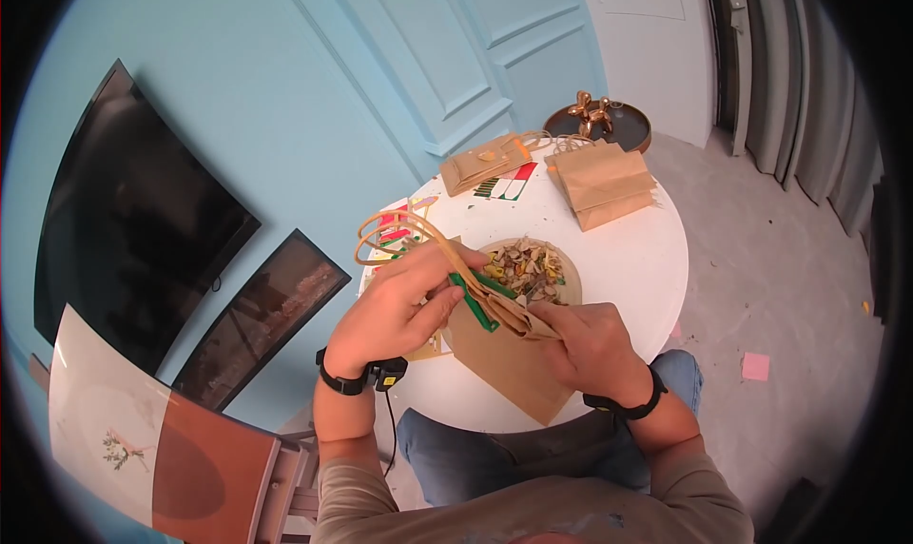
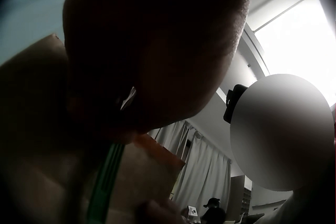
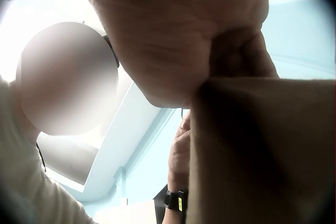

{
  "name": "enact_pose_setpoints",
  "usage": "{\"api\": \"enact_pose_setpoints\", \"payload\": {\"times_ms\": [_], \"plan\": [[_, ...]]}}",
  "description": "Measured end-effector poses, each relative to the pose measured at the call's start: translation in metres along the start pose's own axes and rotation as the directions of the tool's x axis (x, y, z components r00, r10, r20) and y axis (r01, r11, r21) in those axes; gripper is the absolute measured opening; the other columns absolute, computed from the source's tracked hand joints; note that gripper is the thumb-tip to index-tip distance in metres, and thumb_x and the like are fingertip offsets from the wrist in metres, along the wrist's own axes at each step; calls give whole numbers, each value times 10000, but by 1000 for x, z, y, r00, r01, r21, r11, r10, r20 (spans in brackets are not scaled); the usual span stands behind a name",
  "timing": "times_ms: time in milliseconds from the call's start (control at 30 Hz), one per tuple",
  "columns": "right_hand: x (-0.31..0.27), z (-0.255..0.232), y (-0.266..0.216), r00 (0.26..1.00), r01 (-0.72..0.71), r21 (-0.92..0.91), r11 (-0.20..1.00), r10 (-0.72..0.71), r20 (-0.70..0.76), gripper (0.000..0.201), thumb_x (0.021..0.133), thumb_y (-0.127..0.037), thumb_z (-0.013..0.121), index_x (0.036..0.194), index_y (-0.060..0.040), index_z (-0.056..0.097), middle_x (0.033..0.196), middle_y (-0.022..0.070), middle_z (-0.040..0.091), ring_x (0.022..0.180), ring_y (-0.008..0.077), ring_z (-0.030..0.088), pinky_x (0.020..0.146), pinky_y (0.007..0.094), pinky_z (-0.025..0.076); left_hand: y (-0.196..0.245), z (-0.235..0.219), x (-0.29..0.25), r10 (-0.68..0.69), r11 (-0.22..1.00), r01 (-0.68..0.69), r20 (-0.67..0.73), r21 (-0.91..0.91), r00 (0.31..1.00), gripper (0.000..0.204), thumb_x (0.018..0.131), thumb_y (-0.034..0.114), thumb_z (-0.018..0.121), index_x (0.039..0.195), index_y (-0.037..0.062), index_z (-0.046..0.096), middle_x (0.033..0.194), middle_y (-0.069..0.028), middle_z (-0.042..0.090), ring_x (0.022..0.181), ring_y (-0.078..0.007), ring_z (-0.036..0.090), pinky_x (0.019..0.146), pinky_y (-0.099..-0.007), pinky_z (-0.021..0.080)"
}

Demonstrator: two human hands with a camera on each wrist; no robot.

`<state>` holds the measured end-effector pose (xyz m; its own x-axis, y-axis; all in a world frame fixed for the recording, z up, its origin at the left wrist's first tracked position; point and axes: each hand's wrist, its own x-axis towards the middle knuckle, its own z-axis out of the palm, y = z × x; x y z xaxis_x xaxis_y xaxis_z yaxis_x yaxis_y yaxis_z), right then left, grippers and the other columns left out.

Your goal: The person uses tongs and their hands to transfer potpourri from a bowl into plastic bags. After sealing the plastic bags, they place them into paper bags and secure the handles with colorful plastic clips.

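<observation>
My left hand (image 1: 404, 301) grips a green plastic tool (image 1: 478, 306) with two slim arms at the top of a brown paper bag (image 1: 509, 368). Folded layers of the bag's mouth lie between the tool's arms. Its looped handles (image 1: 398, 228) stick out over the back of this hand. In the left wrist view, a green bar (image 2: 106, 182) comes out below the dark, shaded fingers. At the other end of the bag's mouth, my right hand (image 1: 594, 349) pinches the paper between thumb and fingers. The bag's lower part slants down toward my lap.
Behind the bag, a round dish (image 1: 574, 276) of dried petals and leaves sits on the white round table (image 1: 632, 268). Two more paper bags stand farther back, a flat one (image 1: 480, 164) and a fuller one (image 1: 601, 183). Coloured paper pieces (image 1: 506, 183) lie near them.
</observation>
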<state>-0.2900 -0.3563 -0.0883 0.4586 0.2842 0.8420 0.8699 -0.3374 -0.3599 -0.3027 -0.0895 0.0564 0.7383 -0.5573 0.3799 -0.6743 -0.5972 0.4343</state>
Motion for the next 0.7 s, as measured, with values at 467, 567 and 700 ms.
{"api": "enact_pose_setpoints", "payload": {"times_ms": [467,567,700], "plan": [[32,1,-21,991,-77,-8,997,77,112,318,975,-205,794,764,-5,663,642,181,643,577,442,652,545,472,533,-12,-14,-7,-158,983,152,-54,-103,986,530,1018,-52,689,1543,14,647,1251,-130,746,765,-175,721,694,-325,567],[56,7,-19,975,-172,-40,984,176,139,331,1023,-216,713,805,30,677,702,243,683,626,472,694,604,548,568,-21,-1,-23,-19,997,47,-405,60,914,541,1023,-59,670,1560,-9,633,1309,-115,772,761,-122,742,648,-272,561],[105,23,0,913,-372,6,928,365,181,356,1026,-227,676,864,89,685,760,312,688,700,505,709,670,567,580,-42,9,-61,-144,986,47,-688,-158,711,499,1028,-40,678,1526,-36,641,1353,-173,751,770,-136,759,641,-277,568]]}}
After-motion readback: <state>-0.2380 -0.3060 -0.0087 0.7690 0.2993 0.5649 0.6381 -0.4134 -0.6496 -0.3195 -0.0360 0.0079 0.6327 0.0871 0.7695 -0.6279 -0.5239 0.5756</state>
